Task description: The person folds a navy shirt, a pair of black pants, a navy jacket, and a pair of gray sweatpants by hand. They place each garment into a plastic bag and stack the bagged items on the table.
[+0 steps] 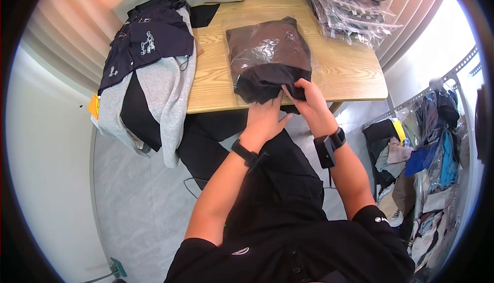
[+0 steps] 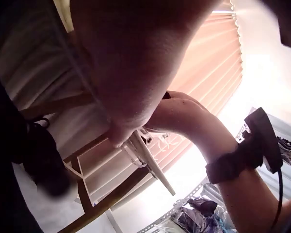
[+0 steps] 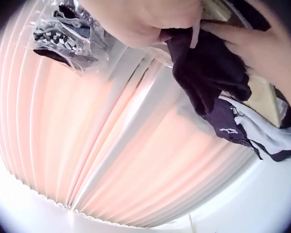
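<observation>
On the table lies a brown and black garment [image 1: 272, 46], its brown part under shiny clear plastic. Its black end [image 1: 265, 81] is bunched at the table's near edge. My right hand [image 1: 312, 105] pinches that black cloth between thumb and fingers at the right corner. Beside it, my left hand [image 1: 265, 121] reaches under the cloth's near edge with straight fingers, thumb held apart; its fingertips are hidden. In the right wrist view the dark cloth [image 3: 203, 68] hangs between both hands. The left wrist view mostly shows the underside of my left hand [image 2: 131, 63].
A dark printed garment [image 1: 149, 39] and a grey sleeve [image 1: 172, 98] lie over the table's left side. Several plastic-bagged garments [image 1: 350, 13] are stacked at the back right. A rack of clothes [image 1: 429, 144] stands at right. Pleated curtains [image 1: 77, 36] hang behind the wooden table [image 1: 355, 77].
</observation>
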### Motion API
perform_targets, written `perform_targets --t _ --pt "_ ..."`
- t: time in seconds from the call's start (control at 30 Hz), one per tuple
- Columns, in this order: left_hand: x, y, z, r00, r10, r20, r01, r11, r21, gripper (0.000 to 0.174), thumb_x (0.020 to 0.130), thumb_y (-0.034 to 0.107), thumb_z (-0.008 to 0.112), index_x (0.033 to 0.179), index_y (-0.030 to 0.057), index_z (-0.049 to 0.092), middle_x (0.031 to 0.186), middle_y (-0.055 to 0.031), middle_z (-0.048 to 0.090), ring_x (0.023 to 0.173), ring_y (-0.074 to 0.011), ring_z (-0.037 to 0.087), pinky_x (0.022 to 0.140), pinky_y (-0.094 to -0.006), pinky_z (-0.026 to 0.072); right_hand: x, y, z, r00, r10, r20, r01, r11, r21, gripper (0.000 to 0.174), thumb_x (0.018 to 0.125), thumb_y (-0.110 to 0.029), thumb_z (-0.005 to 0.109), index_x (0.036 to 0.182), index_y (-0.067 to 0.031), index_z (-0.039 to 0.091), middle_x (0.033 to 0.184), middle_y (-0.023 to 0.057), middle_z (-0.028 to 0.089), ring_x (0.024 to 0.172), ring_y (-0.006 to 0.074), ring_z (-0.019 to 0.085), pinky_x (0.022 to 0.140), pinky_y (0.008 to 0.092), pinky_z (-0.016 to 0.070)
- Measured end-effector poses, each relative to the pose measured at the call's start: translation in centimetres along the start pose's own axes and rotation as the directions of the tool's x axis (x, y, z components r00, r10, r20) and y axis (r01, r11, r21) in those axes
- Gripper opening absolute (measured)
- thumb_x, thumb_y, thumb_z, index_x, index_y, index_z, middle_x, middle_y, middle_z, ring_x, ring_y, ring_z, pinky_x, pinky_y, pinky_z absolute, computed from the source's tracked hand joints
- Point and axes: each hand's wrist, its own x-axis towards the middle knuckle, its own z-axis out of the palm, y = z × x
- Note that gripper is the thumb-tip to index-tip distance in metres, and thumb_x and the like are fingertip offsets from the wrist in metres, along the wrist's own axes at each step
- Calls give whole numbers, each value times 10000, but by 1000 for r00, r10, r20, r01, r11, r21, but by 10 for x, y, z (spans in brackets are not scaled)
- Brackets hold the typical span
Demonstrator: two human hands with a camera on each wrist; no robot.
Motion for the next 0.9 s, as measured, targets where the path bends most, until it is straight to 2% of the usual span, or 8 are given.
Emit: perform_targets --t 0.3,0.43,0.5,0.53,0.6,0.63,0.7,0.9 --pt "-5 1 -7 992 90 -87 -85 994 66 737 753 353 682 1340 3 403 1264 -173 461 1217 -346 384 1044 -479 252 33 -13 15 996 -88 27 92 971 -221 291 782 102 479 1067 46 491 1016 149 532 944 261 558 790 422 555" --pt "-11 -2 -6 1000 26 -8 -25 999 46 685 752 326 684 1307 6 442 1248 -171 483 1189 -343 419 1043 -486 254 21 -20 -6 948 -257 186 311 637 -705 568 716 44 566 1265 61 420 1128 180 545 1000 247 562 834 311 477" --pt "-18 -6 3 1000 23 3 -23 1000 -5 452 744 304 679 1081 18 585 981 -136 592 979 -305 546 993 -500 309 15 -25 -14 909 -317 271 373 327 -868 743 715 -1 594 1406 -18 324 1138 195 575 1028 300 572 871 309 451" --pt "-21 -6 5 1000 13 11 -13 1000 -8 452 744 304 679 1081 18 585 981 -136 592 979 -305 546 993 -500 309 12 -23 -16 914 -307 265 363 329 -872 743 715 -1 594 1406 -18 324 1138 195 575 1028 300 572 871 309 451" --pt "-22 -8 8 989 127 -72 -118 986 117 328 740 268 677 953 29 604 846 -115 605 882 -293 579 955 -495 337 -2 -23 -14 786 -374 492 457 -185 -870 680 761 -95 601 1388 -13 349 1334 276 418 1232 394 424 1016 415 358" --pt "-23 -7 7 990 126 -66 -118 986 117 328 740 268 677 953 29 604 846 -115 605 882 -293 579 955 -495 337 -12 -17 -11 789 -374 488 455 -180 -872 680 761 -95 601 1388 -13 349 1334 276 418 1232 394 424 1016 415 358" --pt "-20 -5 6 997 71 -30 -67 992 106 301 734 237 676 942 31 607 837 -118 606 869 -290 580 923 -470 357 -29 -3 -2 609 -269 746 436 -672 -599 606 823 -270 607 1375 -109 417 1411 246 339 1323 427 277 1065 568 222" --pt "-20 0 0 998 50 -32 -47 994 101 354 716 205 682 1009 27 595 893 -119 614 963 -303 534 903 -438 362 -20 18 -8 618 -268 739 402 -701 -590 504 887 -479 505 1304 -198 530 1424 173 368 1366 420 199 1051 636 152"
